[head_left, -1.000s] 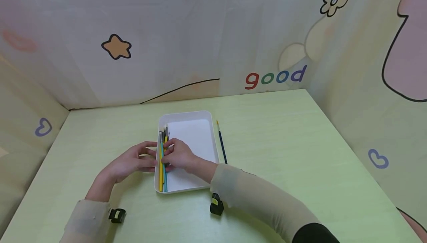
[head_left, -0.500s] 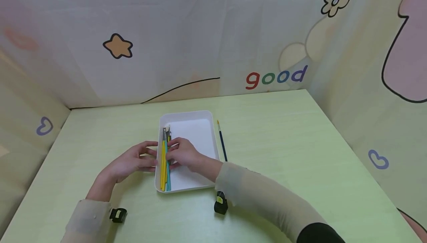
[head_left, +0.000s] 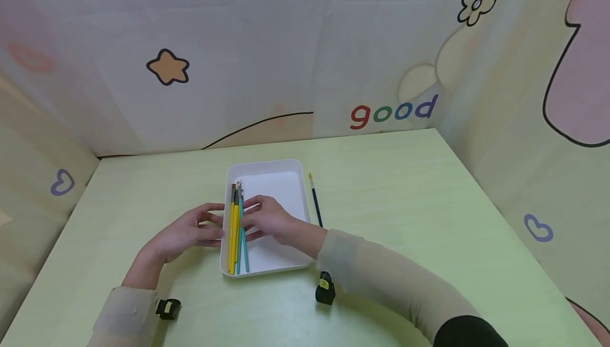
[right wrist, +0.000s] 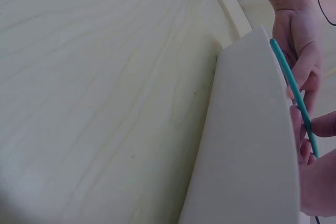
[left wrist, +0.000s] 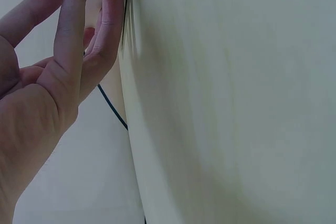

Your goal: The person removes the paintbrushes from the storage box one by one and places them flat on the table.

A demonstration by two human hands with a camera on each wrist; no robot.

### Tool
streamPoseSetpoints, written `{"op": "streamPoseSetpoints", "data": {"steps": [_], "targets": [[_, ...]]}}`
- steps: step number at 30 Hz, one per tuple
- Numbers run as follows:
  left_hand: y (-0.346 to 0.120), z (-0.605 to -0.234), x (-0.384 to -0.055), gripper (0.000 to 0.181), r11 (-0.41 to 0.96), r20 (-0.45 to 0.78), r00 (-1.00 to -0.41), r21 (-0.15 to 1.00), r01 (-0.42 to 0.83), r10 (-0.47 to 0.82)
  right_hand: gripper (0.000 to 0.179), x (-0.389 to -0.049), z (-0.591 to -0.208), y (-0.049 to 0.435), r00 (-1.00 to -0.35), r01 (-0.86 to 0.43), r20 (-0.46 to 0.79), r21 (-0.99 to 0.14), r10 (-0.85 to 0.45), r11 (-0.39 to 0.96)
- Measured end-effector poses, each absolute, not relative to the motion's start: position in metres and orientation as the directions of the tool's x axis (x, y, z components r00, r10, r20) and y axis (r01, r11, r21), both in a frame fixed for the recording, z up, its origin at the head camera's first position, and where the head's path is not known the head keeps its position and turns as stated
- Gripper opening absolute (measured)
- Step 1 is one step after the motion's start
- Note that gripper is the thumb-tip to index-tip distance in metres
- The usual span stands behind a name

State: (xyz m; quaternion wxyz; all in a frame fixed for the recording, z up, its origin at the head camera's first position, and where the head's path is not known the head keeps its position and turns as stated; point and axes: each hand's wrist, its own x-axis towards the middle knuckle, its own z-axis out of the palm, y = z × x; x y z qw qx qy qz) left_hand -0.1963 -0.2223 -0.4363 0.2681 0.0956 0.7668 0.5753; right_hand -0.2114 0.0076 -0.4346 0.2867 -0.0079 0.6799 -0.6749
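Observation:
A shallow white tray (head_left: 281,183) lies on the table with several paintbrushes along its left side. Two yellow-handled paintbrushes (head_left: 233,236) lie nearest the left wall, and teal ones beside them. Thumb and fingers of my right hand (head_left: 269,217) pinch a teal paintbrush (head_left: 245,254) inside the tray; the right wrist view shows the thumb against this teal handle (right wrist: 295,95). My left hand (head_left: 193,229) touches the tray's outer left wall with fingers extended, as the left wrist view also shows of the left hand (left wrist: 63,72). Right fingers hide part of the brushes.
A dark blue paintbrush (head_left: 316,201) lies on the table just right of the tray, partly behind the right forearm. The pale green table (head_left: 405,193) meets printed cloth walls (head_left: 267,45) at the back and sides.
My right hand has slid rightward inside the tray, and a teal paintbrush has come apart from the others with it. The yellow handles show more fully. The left hand stays in place.

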Motion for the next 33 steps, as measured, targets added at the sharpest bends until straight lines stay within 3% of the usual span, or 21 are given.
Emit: {"op": "streamPoseSetpoints", "data": {"steps": [33], "targets": [[-0.183, -0.420, -0.129, 0.072, 0.314, -0.327, -0.879, 0.924, -0.220, 0.346, 0.046, -0.176, -0.401, 0.107, -0.811, 0.367, -0.381, -0.922, -0.444, 0.122]]}}
